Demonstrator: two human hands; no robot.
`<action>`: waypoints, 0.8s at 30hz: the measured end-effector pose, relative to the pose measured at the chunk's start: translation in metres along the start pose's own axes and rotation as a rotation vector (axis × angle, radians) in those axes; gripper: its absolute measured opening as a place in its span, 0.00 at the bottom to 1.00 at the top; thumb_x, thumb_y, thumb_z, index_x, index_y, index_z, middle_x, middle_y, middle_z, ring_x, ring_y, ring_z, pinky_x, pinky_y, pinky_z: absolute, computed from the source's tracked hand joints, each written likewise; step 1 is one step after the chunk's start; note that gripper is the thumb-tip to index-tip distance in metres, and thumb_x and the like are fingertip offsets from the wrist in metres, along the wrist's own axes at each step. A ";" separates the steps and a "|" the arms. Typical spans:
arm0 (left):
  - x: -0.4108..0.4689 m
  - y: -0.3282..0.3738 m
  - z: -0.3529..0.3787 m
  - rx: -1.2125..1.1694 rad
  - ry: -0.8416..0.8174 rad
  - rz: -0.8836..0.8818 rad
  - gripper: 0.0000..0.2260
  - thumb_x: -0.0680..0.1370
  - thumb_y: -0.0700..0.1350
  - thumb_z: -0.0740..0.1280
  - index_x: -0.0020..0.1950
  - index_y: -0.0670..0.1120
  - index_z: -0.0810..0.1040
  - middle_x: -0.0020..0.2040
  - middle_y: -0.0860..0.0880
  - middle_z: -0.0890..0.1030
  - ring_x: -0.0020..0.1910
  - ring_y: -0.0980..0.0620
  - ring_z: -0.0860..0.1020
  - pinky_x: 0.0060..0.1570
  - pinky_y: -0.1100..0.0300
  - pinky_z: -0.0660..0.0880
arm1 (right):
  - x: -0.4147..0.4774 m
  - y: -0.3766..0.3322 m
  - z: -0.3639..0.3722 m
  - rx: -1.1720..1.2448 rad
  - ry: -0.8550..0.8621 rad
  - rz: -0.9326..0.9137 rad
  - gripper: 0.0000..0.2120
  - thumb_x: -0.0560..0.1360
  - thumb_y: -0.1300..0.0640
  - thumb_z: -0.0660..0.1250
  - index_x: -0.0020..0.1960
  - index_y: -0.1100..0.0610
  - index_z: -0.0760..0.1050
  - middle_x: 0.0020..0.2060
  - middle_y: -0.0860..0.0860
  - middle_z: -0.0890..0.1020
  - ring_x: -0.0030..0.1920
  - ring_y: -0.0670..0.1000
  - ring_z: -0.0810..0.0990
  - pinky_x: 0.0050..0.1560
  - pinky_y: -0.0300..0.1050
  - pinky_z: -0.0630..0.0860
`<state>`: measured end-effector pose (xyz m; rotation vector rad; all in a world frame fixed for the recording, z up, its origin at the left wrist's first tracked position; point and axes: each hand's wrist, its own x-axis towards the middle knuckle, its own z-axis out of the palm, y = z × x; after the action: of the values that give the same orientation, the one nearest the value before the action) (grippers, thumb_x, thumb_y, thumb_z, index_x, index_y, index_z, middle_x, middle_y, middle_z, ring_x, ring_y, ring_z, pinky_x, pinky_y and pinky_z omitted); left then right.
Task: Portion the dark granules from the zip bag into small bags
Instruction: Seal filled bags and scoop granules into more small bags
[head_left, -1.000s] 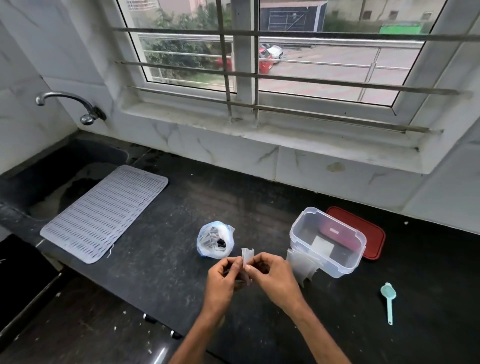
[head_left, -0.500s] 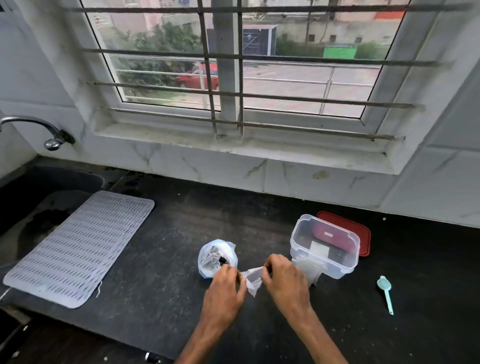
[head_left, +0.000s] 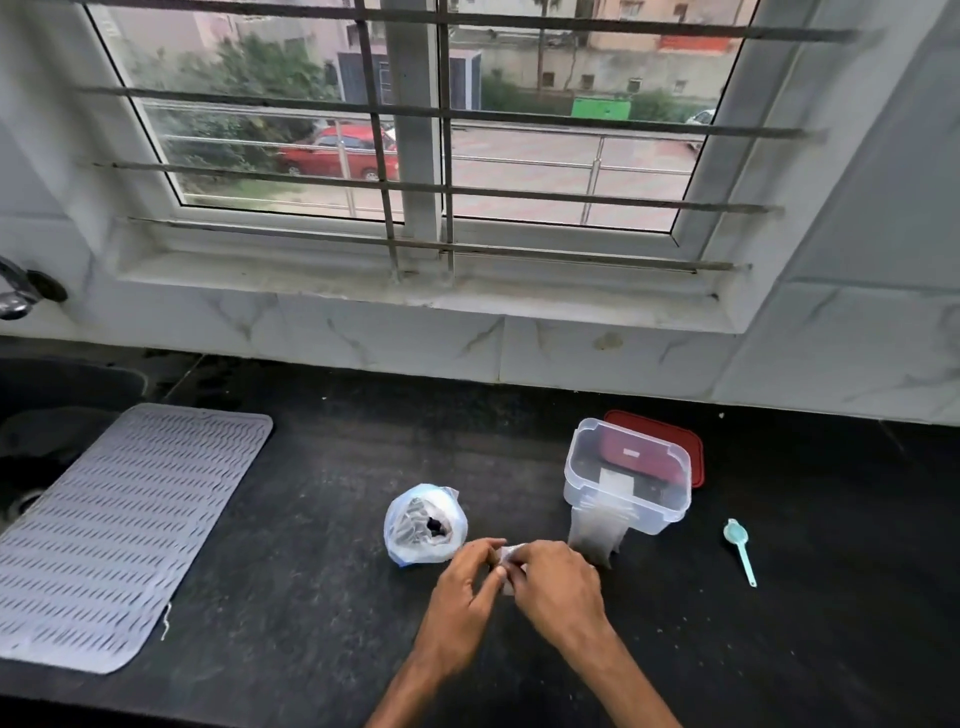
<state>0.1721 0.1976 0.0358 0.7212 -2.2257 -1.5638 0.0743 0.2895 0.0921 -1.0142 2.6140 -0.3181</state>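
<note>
**Q:** What are the hands doing?

**A:** Both hands meet low in the centre. The left hand (head_left: 462, 587) and the right hand (head_left: 556, 582) each pinch the small bag (head_left: 506, 552) with curled fingertips. Only a pale scrap of the bag shows between them. I cannot tell whether its mouth is open yet.

**Q:** Where are the granules?

**A:** They are in the zip bag (head_left: 415, 545), which sits on the counter (head_left: 311, 571) just beyond and left of the hands, with its mouth gaping upward. A dark clump of granules (head_left: 435, 526) shows inside.

**Q:** What else is close?

**A:** To the right, a sheaf of spare bags (head_left: 597, 535) leans against a clear tub (head_left: 660, 512). A red lid (head_left: 693, 447) lies behind the tub. A teal scoop (head_left: 740, 551) lies further right, well apart from the hands. A ridged mat (head_left: 119, 530) lies at the far left.

**Q:** How should this step be done well?

**A:** Judging from the grip, the step is parting the small bag's mouth.
- Rub the two film layers against each other between thumb and finger so they slide apart. Tugging could tear the thin plastic.
- Once it is open, one hand should hold the rim wide, which frees the right hand for the scoop.
- Work close beside the zip bag, so the granules travel only a short way and any spill lands on the counter.
</note>
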 end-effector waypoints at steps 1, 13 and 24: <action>-0.002 -0.001 0.000 0.000 -0.009 0.022 0.11 0.78 0.43 0.66 0.60 0.53 0.78 0.55 0.60 0.81 0.57 0.60 0.78 0.56 0.66 0.74 | 0.000 -0.002 0.001 -0.043 0.002 0.035 0.14 0.77 0.44 0.62 0.57 0.46 0.81 0.52 0.48 0.85 0.55 0.52 0.82 0.53 0.46 0.77; 0.020 -0.001 -0.023 0.109 -0.324 0.156 0.35 0.72 0.67 0.66 0.76 0.60 0.60 0.72 0.69 0.66 0.73 0.67 0.62 0.77 0.48 0.57 | 0.001 -0.003 -0.005 -0.114 -0.146 0.103 0.14 0.74 0.47 0.67 0.57 0.50 0.82 0.52 0.51 0.85 0.54 0.54 0.83 0.55 0.46 0.77; 0.021 0.005 0.014 0.195 -0.106 0.219 0.21 0.71 0.47 0.71 0.61 0.61 0.73 0.57 0.66 0.79 0.57 0.64 0.78 0.59 0.55 0.76 | 0.005 0.000 -0.029 0.010 -0.145 0.127 0.15 0.80 0.48 0.61 0.58 0.54 0.81 0.53 0.53 0.84 0.53 0.55 0.82 0.58 0.50 0.78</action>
<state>0.1461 0.1981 0.0354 0.4342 -2.4646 -1.3211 0.0597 0.2890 0.1181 -0.8306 2.5284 -0.2179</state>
